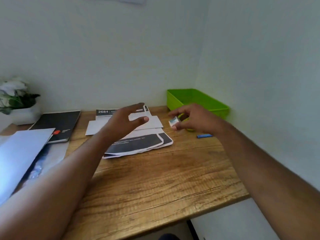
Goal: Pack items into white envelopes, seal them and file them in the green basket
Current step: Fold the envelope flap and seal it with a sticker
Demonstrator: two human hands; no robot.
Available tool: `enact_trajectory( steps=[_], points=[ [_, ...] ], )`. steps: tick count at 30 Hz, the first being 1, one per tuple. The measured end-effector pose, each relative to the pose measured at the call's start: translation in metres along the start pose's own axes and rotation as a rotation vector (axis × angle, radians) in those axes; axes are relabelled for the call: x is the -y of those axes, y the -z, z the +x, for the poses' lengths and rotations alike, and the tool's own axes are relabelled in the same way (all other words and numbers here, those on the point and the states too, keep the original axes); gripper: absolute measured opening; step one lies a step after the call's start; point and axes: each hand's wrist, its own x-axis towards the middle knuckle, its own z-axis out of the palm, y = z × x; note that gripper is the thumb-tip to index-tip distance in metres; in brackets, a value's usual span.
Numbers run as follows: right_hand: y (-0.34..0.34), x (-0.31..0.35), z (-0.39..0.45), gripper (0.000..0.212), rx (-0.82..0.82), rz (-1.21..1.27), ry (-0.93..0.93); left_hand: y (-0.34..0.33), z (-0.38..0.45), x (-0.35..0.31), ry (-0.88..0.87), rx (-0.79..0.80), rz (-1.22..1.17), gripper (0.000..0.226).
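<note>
Right hand (194, 118) pinched a small whitish block with a bluish face (173, 122) between thumb and fingertips, fingers curled in around it, held above the wooden desk (155, 179) just in front of the green basket (207, 101). Couldn't tell what the block actually was, too blurry. Something yellow-green and ring-shaped (186, 124) peeked out from behind that hand, mostly hidden, so no clue there either. Right forearm came in long from the lower right corner, wrist roughly level, palm turned toward the left.

Left hand (126, 122) hung wide open in the air, thumb and fingers spread into a loose C, gripping nothing and touching nothing. Hovered above the paper pile, forearm reaching in from the lower left and angled up toward the middle of the desk.

Under that hand: white envelopes (152, 122) lying flat on top of printed sheets with dark bands (138, 144), one sheet showing "2684" at the far end. Basket sat in the far right corner against the walls, with nothing showing in the part visible. Small blue stick-shaped thing (204, 136) lay on the desk just beside the right wrist.

Over on the left: black notebook (57, 125) with a red mark, a big white sheet (20, 153) propped over some clutter, and a white pot of pale flowers (17, 101) at the far left edge.
</note>
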Motion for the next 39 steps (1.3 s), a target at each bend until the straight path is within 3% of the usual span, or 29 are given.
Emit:
enact_trajectory(
  steps=[2, 5, 13, 16, 22, 25, 30, 33, 39],
  points=[
    [-0.026, 0.018, 0.03, 0.054, -0.103, 0.295, 0.082, 0.012, -0.001, 0.005, -0.012, -0.038, -0.147, 0.076],
    [-0.062, 0.039, 0.071, 0.053, -0.151, 0.513, 0.117, 0.019, -0.003, 0.017, 0.002, -0.036, -0.18, 0.089],
    [-0.117, 0.035, 0.118, 0.027, -0.063, 0.872, 0.039, 0.019, 0.006, 0.065, 0.15, -0.232, -0.348, 0.059],
    [-0.117, 0.023, 0.12, 0.023, -0.063, 0.843, 0.061, 0.017, 0.008, 0.07, 0.184, -0.228, -0.373, 0.064],
    [-0.114, 0.018, 0.118, 0.04, -0.064, 0.741, 0.181, 0.013, 0.011, 0.07, 0.154, -0.211, -0.43, 0.086],
    [-0.116, 0.019, 0.118, 0.048, -0.042, 0.61, 0.216, 0.012, 0.008, 0.067, 0.097, -0.198, -0.347, 0.097],
    [-0.122, 0.017, 0.119, 0.059, -0.009, 0.637, 0.234, 0.011, 0.006, 0.062, 0.065, -0.148, -0.309, 0.11],
    [-0.124, 0.018, 0.12, 0.066, -0.054, 0.558, 0.273, 0.011, 0.006, 0.065, 0.092, -0.098, -0.41, 0.112],
    [-0.129, 0.018, 0.12, 0.064, -0.006, 0.482, 0.319, 0.012, 0.007, 0.068, 0.095, -0.156, -0.418, 0.105]
  ],
)
